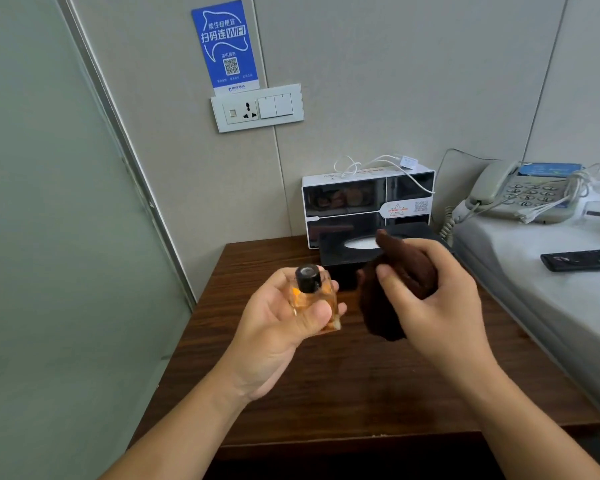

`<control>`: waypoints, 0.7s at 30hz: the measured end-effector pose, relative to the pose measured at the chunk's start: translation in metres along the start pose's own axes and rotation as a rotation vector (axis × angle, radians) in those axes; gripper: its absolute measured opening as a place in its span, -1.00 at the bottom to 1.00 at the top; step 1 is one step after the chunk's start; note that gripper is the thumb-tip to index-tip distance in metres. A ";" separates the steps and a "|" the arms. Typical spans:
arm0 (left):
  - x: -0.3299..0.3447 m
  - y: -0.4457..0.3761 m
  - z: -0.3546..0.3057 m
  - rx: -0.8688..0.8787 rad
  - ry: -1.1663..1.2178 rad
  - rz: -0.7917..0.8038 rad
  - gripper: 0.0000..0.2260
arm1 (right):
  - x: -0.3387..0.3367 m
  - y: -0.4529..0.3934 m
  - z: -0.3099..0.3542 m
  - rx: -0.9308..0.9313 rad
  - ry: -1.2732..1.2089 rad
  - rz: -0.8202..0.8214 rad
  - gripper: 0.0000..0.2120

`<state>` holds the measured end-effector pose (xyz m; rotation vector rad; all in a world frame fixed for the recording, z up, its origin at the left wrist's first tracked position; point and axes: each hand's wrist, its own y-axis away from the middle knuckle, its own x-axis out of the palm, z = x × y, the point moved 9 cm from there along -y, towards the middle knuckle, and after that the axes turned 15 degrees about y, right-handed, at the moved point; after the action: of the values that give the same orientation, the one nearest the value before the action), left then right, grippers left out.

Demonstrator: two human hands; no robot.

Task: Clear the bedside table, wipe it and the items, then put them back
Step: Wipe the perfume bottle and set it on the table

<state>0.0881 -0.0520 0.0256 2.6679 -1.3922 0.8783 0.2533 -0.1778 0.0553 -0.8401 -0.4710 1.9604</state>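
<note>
Left hand (281, 320) grips small amber bottle (314, 299) with black cap, held above bedside table (326, 393); right hand (437, 303) clutches bunched brown cloth (385, 306) just beside bottle. Black tissue box (340, 254) sits behind on table.

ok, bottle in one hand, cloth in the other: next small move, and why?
Probably bring the cloth in the right hand onto the bottle and wipe it. The left hand grips the bottle above the table, and a gap separates it from the cloth.
</note>
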 end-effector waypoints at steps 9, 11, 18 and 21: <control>0.000 -0.001 0.005 0.157 -0.134 -0.077 -0.53 | 0.022 0.045 0.052 -0.247 -0.078 0.156 -0.60; -0.001 -0.002 0.006 0.128 -0.163 -0.073 -0.62 | 0.029 0.053 0.057 -0.292 0.004 0.167 -0.59; 0.029 0.011 0.013 0.093 -0.320 0.093 -0.53 | 0.017 0.016 0.019 -0.047 -0.068 0.031 -0.75; 0.024 0.012 0.004 0.154 -0.302 0.084 -0.55 | 0.022 0.029 0.024 -0.057 -0.140 0.085 -0.77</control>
<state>0.0922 -0.0784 0.0310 2.9797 -1.5625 0.6306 0.2109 -0.1734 0.0458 -0.7720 -0.5841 2.1017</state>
